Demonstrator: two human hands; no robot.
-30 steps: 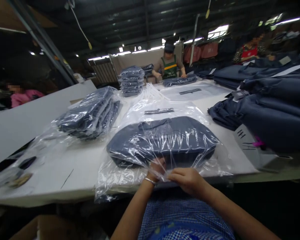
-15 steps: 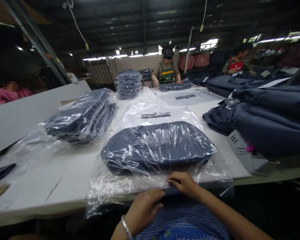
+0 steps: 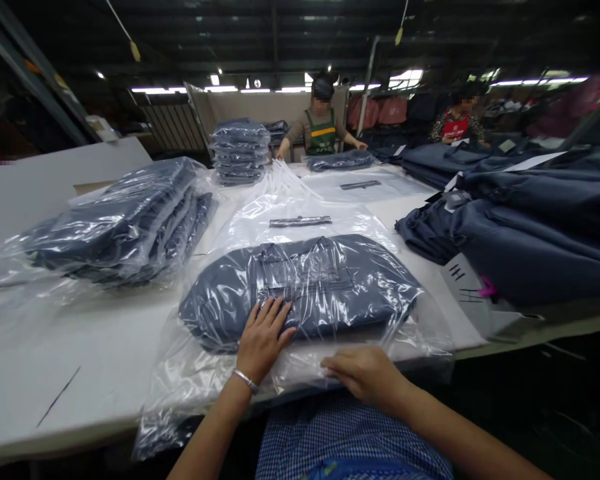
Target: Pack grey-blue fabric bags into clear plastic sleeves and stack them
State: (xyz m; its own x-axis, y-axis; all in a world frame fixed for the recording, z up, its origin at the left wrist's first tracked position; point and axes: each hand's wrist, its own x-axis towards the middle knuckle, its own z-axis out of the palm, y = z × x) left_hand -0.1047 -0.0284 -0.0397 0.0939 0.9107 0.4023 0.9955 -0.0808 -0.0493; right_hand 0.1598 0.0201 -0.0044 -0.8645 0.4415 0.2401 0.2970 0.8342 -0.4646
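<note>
A folded dark blue garment in a clear plastic bag lies on the white table right in front of me. My left hand rests flat on the near part of the bagged garment, fingers spread, a silver bangle on the wrist. My right hand sits at the table's near edge with its fingers curled down onto the loose open end of the bag, pinching the plastic there.
A leaning pile of bagged garments lies at the left, another stack farther back. Empty clear bags lie beyond the garment. Unbagged blue garments heap at the right. A person in a green vest works at the far end.
My left hand has moved from the table's edge up onto the bagged garment and opened flat. My right hand stays at the bag's open end. The view has shifted slightly left.
</note>
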